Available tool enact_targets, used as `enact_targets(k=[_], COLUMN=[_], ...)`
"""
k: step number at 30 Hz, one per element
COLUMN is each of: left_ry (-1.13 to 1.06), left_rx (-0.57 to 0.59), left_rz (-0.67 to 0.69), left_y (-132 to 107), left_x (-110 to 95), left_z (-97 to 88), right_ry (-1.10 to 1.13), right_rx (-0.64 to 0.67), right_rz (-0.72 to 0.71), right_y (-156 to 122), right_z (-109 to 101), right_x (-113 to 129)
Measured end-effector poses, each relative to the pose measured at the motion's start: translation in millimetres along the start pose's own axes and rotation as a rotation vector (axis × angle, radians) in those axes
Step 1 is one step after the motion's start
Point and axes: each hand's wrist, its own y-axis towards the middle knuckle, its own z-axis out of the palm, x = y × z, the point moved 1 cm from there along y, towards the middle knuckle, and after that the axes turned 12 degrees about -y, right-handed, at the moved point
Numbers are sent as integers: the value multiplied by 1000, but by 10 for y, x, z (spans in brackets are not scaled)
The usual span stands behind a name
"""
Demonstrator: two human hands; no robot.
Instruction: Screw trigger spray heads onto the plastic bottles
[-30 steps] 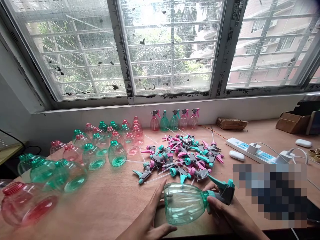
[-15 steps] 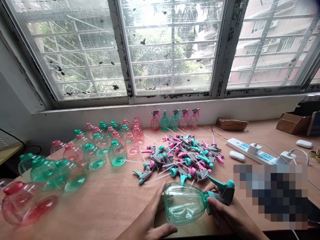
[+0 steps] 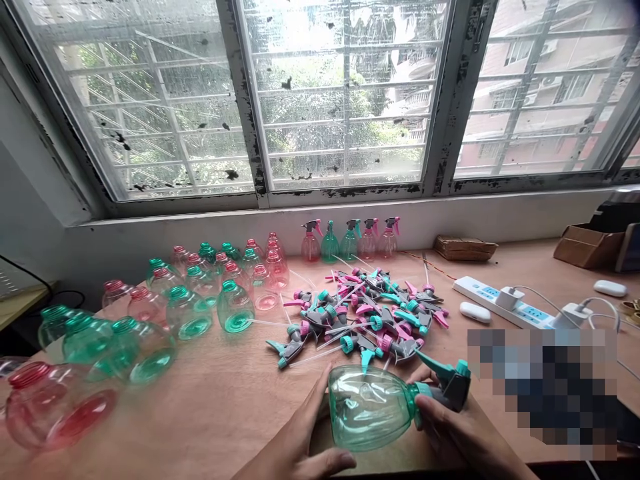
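Under the windows (image 3: 345,100), at the near edge of the bench (image 3: 200,413), the right hand (image 3: 453,427) grips the sprayer (image 3: 454,388) on a sideways green bottle (image 3: 370,408); the left hand (image 3: 306,433) curls half-open about its base. This looks like fastening; more twisting would need it steadied.

at five o'clock, the trigger spray bottle (image 3: 367,412) is translucent green, with teal collar (image 3: 423,389) and trigger (image 3: 434,365) and dark grey head (image 3: 455,392). toward eight, loose bottles (image 3: 234,303) mix translucent red and green; between four and five, trigger sprayers (image 3: 400,347) pair grey with pink or teal. just past three, the power strip (image 3: 485,291) is white with blue socket panels (image 3: 535,313).
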Motion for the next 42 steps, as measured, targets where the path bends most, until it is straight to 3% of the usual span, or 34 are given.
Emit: enact_targets(k=[7, 16, 28, 42], left_ry=[31, 2, -40, -21], left_rx=[28, -15, 44, 49], left_rz=[89, -72, 88, 75], left_y=[16, 4, 32, 43], left_x=[187, -89, 145, 98], left_z=[-9, 0, -14, -4], right_ry=[14, 46, 16, 45], right_rx=[-5, -20, -18, -33], right_rz=[-8, -12, -22, -19], right_y=[2, -10, 0, 7], right_z=[0, 21, 13, 24], right_x=[-20, 32, 54, 49])
